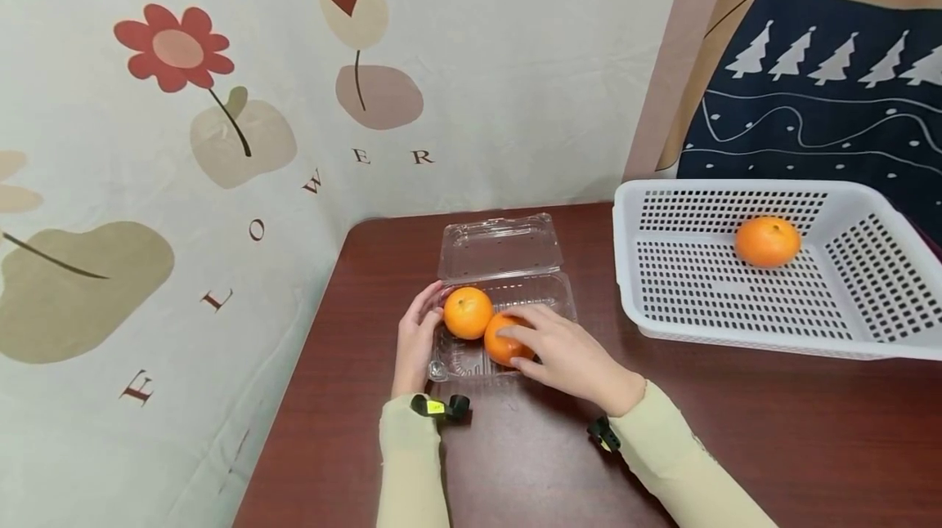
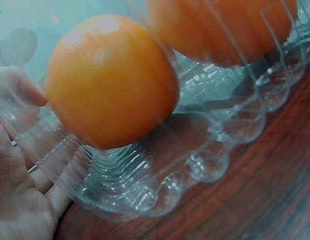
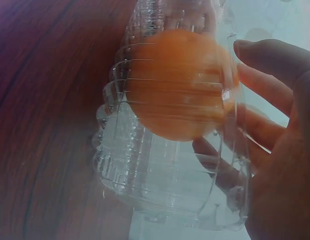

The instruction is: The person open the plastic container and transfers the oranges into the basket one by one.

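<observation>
A clear plastic clamshell box [image 1: 459,366] lies on the table with its lid [image 1: 500,250] folded back. Two oranges sit inside, side by side. My left hand [image 1: 417,340] holds the box's left wall, thumb at the rim close to the left orange [image 1: 468,312]; through the plastic in the left wrist view, that orange [image 2: 112,82] sits beside my fingers. My right hand [image 1: 562,352] reaches over the box's right side and grips the right orange [image 1: 497,338], fingers across its top and thumb at its near side. The right wrist view shows this orange [image 3: 180,85] through the wall.
To the right stands a white plastic basket [image 1: 743,336] with a third orange [image 1: 768,242] in it. The dark red wooden table [image 1: 338,430] meets a flower-printed wall covering [image 1: 515,103] at the back and left.
</observation>
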`<state>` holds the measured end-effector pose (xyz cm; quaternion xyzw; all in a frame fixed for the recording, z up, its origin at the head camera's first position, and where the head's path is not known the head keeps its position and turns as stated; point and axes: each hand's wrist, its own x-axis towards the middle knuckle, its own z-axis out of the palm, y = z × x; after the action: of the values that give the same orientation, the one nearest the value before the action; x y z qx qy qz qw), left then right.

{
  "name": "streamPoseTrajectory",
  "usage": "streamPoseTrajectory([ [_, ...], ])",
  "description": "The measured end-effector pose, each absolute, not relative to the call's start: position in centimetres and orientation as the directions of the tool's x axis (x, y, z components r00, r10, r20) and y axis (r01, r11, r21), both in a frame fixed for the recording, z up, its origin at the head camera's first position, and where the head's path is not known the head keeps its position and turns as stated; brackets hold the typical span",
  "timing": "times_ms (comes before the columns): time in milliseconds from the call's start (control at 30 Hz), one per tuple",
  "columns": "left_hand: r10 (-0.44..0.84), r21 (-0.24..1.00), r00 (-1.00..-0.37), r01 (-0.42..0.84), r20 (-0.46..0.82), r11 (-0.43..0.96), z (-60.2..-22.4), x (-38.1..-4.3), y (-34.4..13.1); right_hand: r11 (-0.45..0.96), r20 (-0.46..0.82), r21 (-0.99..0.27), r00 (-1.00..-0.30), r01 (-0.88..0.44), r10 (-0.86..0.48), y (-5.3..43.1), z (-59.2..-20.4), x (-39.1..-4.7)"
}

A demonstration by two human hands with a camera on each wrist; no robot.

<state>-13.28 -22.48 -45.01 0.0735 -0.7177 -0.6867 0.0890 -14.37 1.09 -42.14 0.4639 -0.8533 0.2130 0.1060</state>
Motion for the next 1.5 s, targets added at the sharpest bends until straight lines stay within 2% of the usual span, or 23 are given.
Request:
streamPoseTrajectory([
  [533, -0.224, 0.999, -0.974, 0.031, 0.037, 0.033, -44.9, -13.5, -22.3, 0.546, 0.313, -0.348, -0.643, -0.762, -0.699, 1.2, -43.4, -14.8],
  [1033, -0.225, 0.999, -0.974, 0.028, 0.034, 0.033, -45.0, -13.5, -22.5, 0.577, 0.274, -0.385, -0.687, -0.720, -0.673, 1.1, -43.6, -14.8],
  [1367, -0.220, 0.999, -0.975, 0.030, 0.039, 0.043, -45.2, -13.4, -22.5, 0.559, 0.277, -0.398, -0.676, -0.728, -0.683, 1.0, -43.5, -14.6],
  [1500, -0.216, 0.999, -0.976, 0.034, 0.042, 0.039, -45.1, -13.5, -22.6, 0.585, 0.268, -0.398, -0.699, -0.707, -0.663, 0.9, -43.5, -14.6],
])
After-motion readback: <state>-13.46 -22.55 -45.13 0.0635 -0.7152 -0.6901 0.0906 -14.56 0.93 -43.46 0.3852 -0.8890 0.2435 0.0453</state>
